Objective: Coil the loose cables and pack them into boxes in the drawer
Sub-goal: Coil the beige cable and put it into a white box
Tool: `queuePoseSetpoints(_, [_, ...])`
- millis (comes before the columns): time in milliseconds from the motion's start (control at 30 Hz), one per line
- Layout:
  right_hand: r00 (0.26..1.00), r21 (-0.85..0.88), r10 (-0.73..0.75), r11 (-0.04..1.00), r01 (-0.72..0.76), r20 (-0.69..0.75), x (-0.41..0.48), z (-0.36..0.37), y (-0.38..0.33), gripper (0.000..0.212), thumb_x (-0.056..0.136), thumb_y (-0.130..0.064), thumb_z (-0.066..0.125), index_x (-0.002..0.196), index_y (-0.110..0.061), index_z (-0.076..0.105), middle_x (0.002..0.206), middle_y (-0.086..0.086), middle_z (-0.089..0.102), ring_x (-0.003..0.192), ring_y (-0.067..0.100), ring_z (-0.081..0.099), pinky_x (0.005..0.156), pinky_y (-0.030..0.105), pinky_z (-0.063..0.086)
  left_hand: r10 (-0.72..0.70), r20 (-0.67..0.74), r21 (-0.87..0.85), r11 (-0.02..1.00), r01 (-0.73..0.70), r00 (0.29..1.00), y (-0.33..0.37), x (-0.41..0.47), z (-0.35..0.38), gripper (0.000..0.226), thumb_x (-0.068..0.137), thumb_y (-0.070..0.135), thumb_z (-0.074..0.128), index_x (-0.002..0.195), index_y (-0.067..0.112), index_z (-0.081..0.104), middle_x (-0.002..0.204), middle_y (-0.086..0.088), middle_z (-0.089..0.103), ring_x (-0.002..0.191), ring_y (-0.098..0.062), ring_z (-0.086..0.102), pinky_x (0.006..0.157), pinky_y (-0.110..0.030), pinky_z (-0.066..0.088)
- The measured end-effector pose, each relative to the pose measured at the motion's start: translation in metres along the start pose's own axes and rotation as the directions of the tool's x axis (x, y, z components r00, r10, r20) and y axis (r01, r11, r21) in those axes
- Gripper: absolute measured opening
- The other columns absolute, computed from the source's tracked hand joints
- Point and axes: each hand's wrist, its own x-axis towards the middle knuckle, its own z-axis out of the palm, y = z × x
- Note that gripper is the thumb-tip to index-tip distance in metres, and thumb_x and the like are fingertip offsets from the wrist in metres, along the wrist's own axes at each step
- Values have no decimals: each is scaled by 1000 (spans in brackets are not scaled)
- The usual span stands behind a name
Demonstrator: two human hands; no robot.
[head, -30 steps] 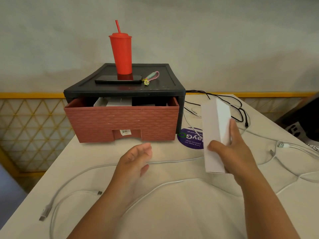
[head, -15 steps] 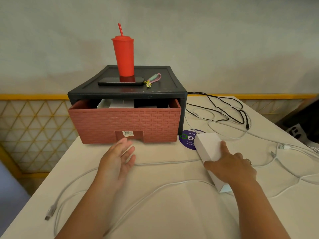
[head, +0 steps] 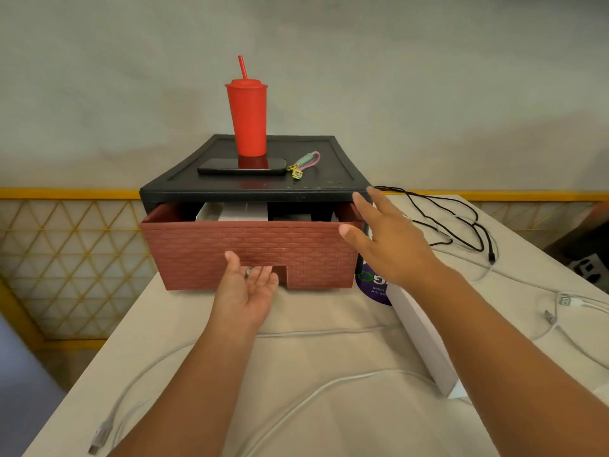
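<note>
Cables (head: 330,386) lie loose and uncoiled on the counter (head: 184,324), outside the drawer (head: 211,249). Two white runs pass under both forearms, behind the left fingers (head: 260,275). One ends in a connector (head: 98,441) far back-left of them, at the counter's near edge. Black cable (head: 461,222) sprawls just right of the right fingers (head: 359,201). Third white cable (head: 567,300) sits well right of the right hand (head: 389,242).

Left hand (head: 245,288): palm up, fingers relaxed, nothing held. Tips at the handle notch at the bottom of the red brick-pattern drawer front, thumb against the front. Can't tell if the tips hook into the notch.

Right hand: fingers spread and released, nothing held, at the right end of the drawer. Fingertips reach the front right corner of the black cabinet (head: 250,193); contact unclear.

Drawer is partly open. White boxes (head: 230,211) show inside, ahead of and above the left fingers. Another white box (head: 425,338) lies on the counter under the right forearm, behind the right fingers, its far end overlapping a purple sticker (head: 370,285).

Cabinet top, beyond both hands: red tumbler (head: 247,120) with straw, upright. Dark phone (head: 242,166) lies flat just in front of it. Keychain strap (head: 304,161) sits beside the phone's right end.
</note>
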Motion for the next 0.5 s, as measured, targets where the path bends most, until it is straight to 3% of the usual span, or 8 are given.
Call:
queuePoseSetpoints(167, [986,-146,41,989,-18,159,34,12,0,67,94,-57,20,149,-20,9,157,-3,-7,144,22,-2,114,43,15,-14,-15,-50,999,14,1000,-2,3,6,64,94,39,46,140,-2,28,146,-15,35,137,-27,33,113,-41,27])
queuePoseSetpoints(300, [988,-166,78,985,-56,130,40,11,-1,70,91,-62,15,148,-22,14,157,-4,1,144,24,1,114,47,17,-3,-1,-34,999,3,1000,-5,2,-3,62,92,42,47,136,1,36,139,-13,43,130,-26,42,108,-42,34])
queuePoseSetpoints(433, [981,-185,115,979,-84,159,48,2,-6,71,89,-65,10,143,-22,28,157,-2,11,144,28,7,112,50,21,31,-10,-30,999,-32,999,-9,-16,-15,45,91,41,48,115,3,50,103,-8,54,103,-21,57,100,-40,42])
queuePoseSetpoints(500, [976,-185,119,979,-85,181,49,1,-7,72,89,-66,9,141,-21,30,157,-1,11,143,29,9,111,52,21,39,-2,-15,999,-39,999,-9,-31,-20,41,91,42,47,109,5,52,97,-6,56,95,-19,59,96,-37,45])
